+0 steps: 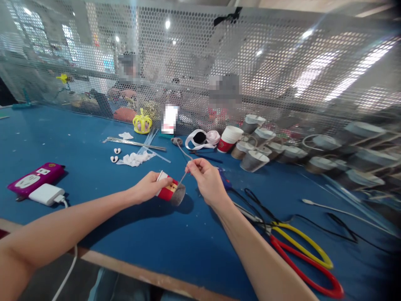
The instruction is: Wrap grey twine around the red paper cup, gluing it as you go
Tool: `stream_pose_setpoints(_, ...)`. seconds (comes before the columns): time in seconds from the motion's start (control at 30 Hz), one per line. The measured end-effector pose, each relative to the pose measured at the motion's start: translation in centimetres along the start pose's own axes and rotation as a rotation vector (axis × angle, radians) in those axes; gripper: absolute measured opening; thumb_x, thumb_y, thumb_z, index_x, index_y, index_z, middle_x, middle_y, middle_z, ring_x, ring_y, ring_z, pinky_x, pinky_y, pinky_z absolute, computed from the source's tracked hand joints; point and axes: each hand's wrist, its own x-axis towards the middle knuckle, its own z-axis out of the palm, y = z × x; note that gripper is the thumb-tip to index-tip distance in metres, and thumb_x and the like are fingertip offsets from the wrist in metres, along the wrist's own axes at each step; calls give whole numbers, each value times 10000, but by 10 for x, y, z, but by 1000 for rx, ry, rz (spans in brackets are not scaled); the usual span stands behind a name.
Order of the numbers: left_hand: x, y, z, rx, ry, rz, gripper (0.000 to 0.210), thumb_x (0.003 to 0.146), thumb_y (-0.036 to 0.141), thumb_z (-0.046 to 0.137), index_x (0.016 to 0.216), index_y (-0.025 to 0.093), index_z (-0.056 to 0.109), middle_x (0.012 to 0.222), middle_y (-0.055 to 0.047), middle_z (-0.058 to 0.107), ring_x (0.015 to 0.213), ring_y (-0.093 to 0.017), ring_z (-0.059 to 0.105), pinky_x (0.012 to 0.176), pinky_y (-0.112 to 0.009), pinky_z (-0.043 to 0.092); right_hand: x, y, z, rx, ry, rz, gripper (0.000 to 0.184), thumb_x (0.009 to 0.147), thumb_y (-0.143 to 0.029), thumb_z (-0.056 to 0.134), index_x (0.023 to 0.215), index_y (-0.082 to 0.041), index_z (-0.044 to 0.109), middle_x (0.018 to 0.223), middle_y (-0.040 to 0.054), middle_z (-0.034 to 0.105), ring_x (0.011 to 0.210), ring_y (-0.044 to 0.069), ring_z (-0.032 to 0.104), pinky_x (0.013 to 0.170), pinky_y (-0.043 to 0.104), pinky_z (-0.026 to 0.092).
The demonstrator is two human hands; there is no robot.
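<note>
My left hand (152, 187) grips a red paper cup (166, 189) lying tilted on its side above the blue table. Grey cord (183, 177) is wrapped around one end of the cup. The fingers of my right hand (203, 177) pinch this cord a little above and to the right of the cup. From there the cord runs back to a small grey ball of cord (177, 141) on the table. A blue-handled tool (224, 179), perhaps a glue gun, is partly hidden behind my right hand.
Large scissors (300, 246) with red and yellow handles lie at the right. Several grey-wrapped cups (254, 160) and a stack of white cups (232, 136) stand behind. A purple power strip (36, 177) with a white charger is at the left. A perforated metal screen (188, 54) borders the back.
</note>
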Motion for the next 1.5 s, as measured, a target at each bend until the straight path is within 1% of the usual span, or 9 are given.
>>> stream_pose_setpoints(0.23,-3,0,2,-10,-44,29,298,693,400,537,610,114,546,522,27,501,464,-65,384,468,-182,273,1,2,0,-123,-9,-6,206,772,-354,485,649,-189,503,616,12,579,547,134,496,562,265,384)
stream_pose_setpoints(0.47,-8,2,1,13,-60,100,302,708,389,524,562,125,516,500,35,461,468,-68,375,466,-186,276,0,3,1,-200,-35,-1,202,773,-344,462,643,-194,496,618,19,599,532,137,494,551,267,384)
stream_pose_setpoints(0.6,-8,0,1,29,-73,140,307,722,395,515,592,118,540,523,29,476,482,-70,387,474,-184,290,0,4,2,-231,-62,11,196,771,-331,460,634,-195,494,618,23,603,528,139,496,556,272,384)
stream_pose_setpoints(0.8,-7,-6,0,17,-100,182,324,736,409,508,660,103,580,572,10,511,507,-75,413,499,-186,329,-1,4,4,-258,-104,23,187,770,-302,459,620,-194,493,613,22,601,564,143,518,572,266,386)
stream_pose_setpoints(0.93,-7,-7,-1,46,-97,215,320,738,399,506,633,103,570,552,11,492,498,-74,397,491,-186,321,-3,3,5,-273,-124,28,193,773,-301,457,615,-195,492,606,15,596,568,141,516,577,267,387)
stream_pose_setpoints(1.07,-10,-5,-1,66,-98,217,314,738,391,496,609,112,558,533,13,479,484,-75,386,474,-188,308,-4,2,6,-285,-149,30,199,774,-302,459,614,-193,500,604,12,594,564,139,516,563,262,384)
stream_pose_setpoints(1.3,-13,0,0,148,-88,260,287,727,345,492,541,126,482,502,32,378,470,-62,299,435,-181,244,-4,0,6,-300,-183,40,180,765,-278,476,612,-188,507,590,2,587,556,134,516,553,253,372)
stream_pose_setpoints(1.5,-13,0,0,151,-103,281,279,741,338,474,561,125,494,514,30,386,476,-66,308,441,-181,260,-5,0,7,-296,-214,61,179,758,-285,483,612,-183,509,585,-9,560,549,127,496,539,248,356)
